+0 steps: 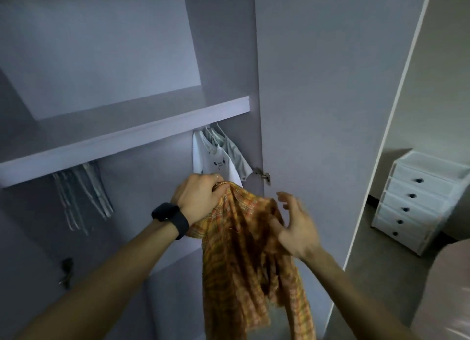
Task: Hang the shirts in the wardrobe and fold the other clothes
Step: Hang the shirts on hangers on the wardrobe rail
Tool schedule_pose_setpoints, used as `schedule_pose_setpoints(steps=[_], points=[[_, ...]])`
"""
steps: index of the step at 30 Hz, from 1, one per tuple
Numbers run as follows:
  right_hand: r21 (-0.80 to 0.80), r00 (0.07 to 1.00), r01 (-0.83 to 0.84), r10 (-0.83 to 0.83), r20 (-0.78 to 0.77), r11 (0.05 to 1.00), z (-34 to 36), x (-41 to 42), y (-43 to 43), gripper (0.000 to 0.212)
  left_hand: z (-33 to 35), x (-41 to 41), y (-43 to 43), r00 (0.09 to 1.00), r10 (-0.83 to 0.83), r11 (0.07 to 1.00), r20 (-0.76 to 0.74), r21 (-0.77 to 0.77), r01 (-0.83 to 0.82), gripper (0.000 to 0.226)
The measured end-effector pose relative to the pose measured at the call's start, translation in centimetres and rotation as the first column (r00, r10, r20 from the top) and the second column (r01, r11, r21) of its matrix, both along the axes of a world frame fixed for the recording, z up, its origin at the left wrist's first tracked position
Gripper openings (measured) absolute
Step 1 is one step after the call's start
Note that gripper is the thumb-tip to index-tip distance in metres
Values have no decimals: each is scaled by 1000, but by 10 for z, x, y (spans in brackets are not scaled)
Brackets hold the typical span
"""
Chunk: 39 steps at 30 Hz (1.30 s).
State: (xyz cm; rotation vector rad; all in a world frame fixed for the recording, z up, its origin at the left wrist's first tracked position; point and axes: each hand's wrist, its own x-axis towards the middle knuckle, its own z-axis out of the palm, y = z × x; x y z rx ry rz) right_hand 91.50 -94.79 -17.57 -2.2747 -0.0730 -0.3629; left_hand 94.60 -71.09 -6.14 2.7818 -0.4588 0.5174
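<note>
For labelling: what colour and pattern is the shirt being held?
Orange-and-yellow plaid shirt, gripped at the top by the left hand; head view.

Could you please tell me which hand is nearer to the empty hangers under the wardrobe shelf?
Left. The left hand, gripping the orange plaid shirt, is to the right of the empty hangers; the right hand is farther right, open, beyond the shirt.

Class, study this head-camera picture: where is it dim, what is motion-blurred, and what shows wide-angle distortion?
Head view: the wardrobe is dim and bluish inside, the empty hangers under the shelf murky; the right hand is motion-blurred, while the left hand gripping the plaid shirt is sharper; verticals lean, as at the wardrobe door and the white drawer chest.
</note>
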Motion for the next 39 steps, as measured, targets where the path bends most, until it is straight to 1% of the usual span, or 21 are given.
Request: schedule_pose_setpoints(steps=[2, 5, 8, 11, 13, 15, 16, 17, 19, 20, 22, 24, 26, 28, 30, 31, 33, 34, 35, 37, 39], points=[[-227, 1000, 14, -9, 23, 974, -1, 9, 27, 41, 11, -2, 3, 1000, -2, 999, 30, 44, 0, 30], [-289, 997, -37, 53, 48, 957, -2, 19, 48, 28, 23, -3, 15, 997, 22, 994, 78, 108, -31, 29], [-402, 990, -5, 62, 129, 916, -8, 27, 57, 17, 27, -6, 50, 994, 77, 972, 81, 215, -93, 29], [-531, 993, 57, 6, 116, 846, 4, 40, 58, 15, 20, -8, 94, 964, 264, 899, -26, 368, -237, 29], [-536, 996, 71, -33, 81, 841, 18, 48, 60, 15, 10, -10, 117, 911, 405, 836, -75, 434, -336, 29], [-468, 996, 78, -46, 79, 881, 32, 52, 68, 16, -6, -12, 134, 882, 466, 791, -71, 480, -379, 30], [-423, 996, 76, -47, 78, 903, 37, 54, 74, 16, -15, -12, 142, 875, 475, 805, -89, 445, -392, 31], [-359, 997, 56, -35, 63, 932, 42, 55, 81, 14, -22, -11, 147, 867, 476, 844, -149, 355, -402, 32], [-149, 998, -30, 22, -53, 988, 46, 61, 94, 13, -34, -7, 154, 848, 414, 906, -330, 55, -421, 28], [-5, 988, -72, 71, -136, 997, 48, 63, 99, 16, -36, -4, 153, 842, 351, 896, -409, -115, -429, 23], [180, 958, -116, 158, -239, 977, 41, 70, 110, 21, -37, -2, 153, 821, 217, 765, -528, -430, -479, 12], [212, 942, -158, 211, -259, 964, 39, 71, 118, 18, -32, -3, 152, 798, 91, 593, -596, -612, -524, 14], [167, 932, -224, 262, -252, 960, 43, 68, 121, 17, -27, -2, 156, 801, 17, 527, -598, -676, -516, 16], [114, 920, -287, 307, -243, 951, 49, 67, 120, 20, -24, -2, 163, 817, -54, 548, -575, -701, -457, 16], [30, 918, -339, 337, -209, 940, 55, 68, 119, 20, -25, -1, 170, 836, -91, 623, -541, -686, -376, 15], [-33, 926, -344, 333, -175, 939, 55, 70, 119, 18, -26, 2, 174, 859, -63, 685, -509, -647, -334, 12], [-124, 940, -337, 328, -91, 933, 56, 72, 120, 12, -28, 6, 181, 915, 80, 838, -395, -470, -277, 14], [-137, 942, -334, 330, -55, 932, 56, 73, 122, 10, -28, 8, 182, 933, 136, 881, -332, -392, -267, 17], [-139, 944, -330, 329, -28, 934, 57, 73, 125, 8, -28, 9, 181, 949, 148, 895, -279, -371, -249, 16], [-118, 943, -328, 331, 12, 937, 60, 72, 134, 8, -31, 12, 176, 973, 99, 878, -211, -442, -185, 14], [-84, 931, -354, 359, 57, 931, 64, 71, 142, 6, -33, 16, 167, 980, 33, 870, -194, -477, -124, 14]])
